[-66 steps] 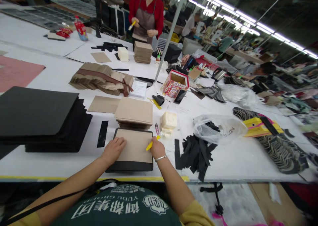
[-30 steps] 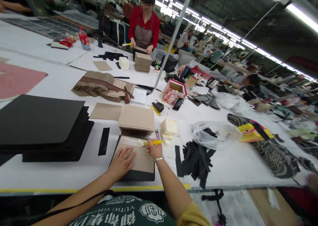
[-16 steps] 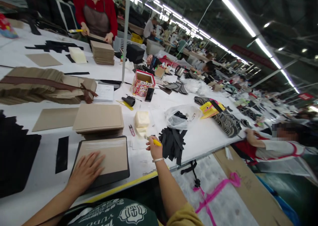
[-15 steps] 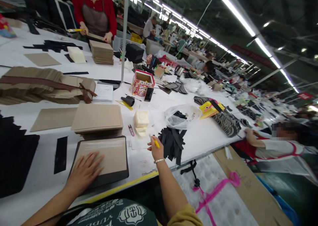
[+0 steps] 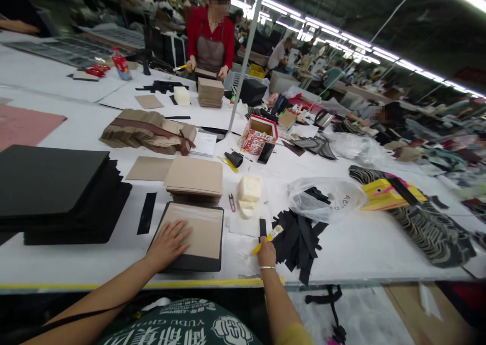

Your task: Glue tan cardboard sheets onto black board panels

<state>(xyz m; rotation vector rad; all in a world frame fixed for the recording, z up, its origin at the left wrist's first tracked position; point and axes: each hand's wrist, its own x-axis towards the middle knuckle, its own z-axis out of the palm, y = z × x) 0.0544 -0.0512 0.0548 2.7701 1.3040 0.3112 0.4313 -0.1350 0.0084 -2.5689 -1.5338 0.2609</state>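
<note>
My left hand lies flat with fingers spread on a tan board, which rests on a larger black sheet. A yellow-handled brush is in my right hand, its pale bristles pointing up and right. From the same fingers a short black strip sticks up; how it is held is hidden. Just right of this hand lies a heap of black strips. Beyond the hands stand a cream block-shaped tub and pink-handled thread snips.
A stack of tan boards touches the black sheet's far side. Black panels are piled at left, near a single black strip. Further off are a plastic bag, a red patterned box and a co-worker in red.
The view has swung left. My right hand has moved to the strip heap's edge, and a black strip now shows at its fingers. My left hand stays flat on the board.
</note>
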